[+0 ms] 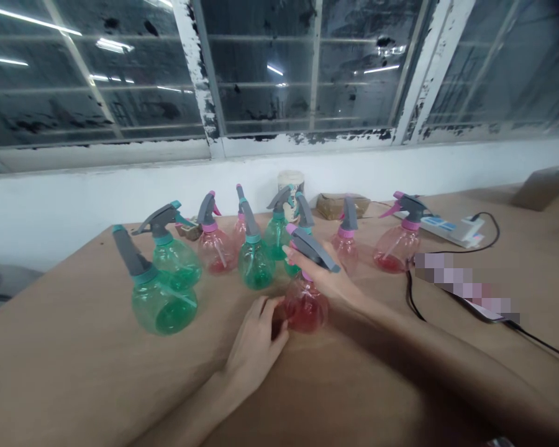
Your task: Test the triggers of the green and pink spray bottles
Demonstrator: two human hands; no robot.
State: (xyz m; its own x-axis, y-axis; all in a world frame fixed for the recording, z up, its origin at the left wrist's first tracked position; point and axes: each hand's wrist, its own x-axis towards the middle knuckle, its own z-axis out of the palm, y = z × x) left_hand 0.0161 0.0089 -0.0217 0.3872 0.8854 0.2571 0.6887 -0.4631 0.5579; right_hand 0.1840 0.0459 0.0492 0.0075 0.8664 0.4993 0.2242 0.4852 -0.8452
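A pink spray bottle (306, 307) with a grey trigger head and red liquid stands upright on the table, in front of the others. My right hand (326, 273) is closed round its neck, just under the trigger head. Against the lower left side of the same bottle rest the curled fingers of my left hand (258, 338), steadying its body. Close behind are a green spray bottle (256, 264) and a pink spray bottle (345, 248). Another green spray bottle, partly hidden by my right hand, shows its grey head (304, 210).
More green bottles (165, 307) stand left on the wooden table (74, 366), pink ones (394, 248) at the right. Behind are a white tub (291, 181) and a brown packet (342, 206). A power strip (451, 230), black cables and a blurred-out phone-like object (470, 288) lie right.
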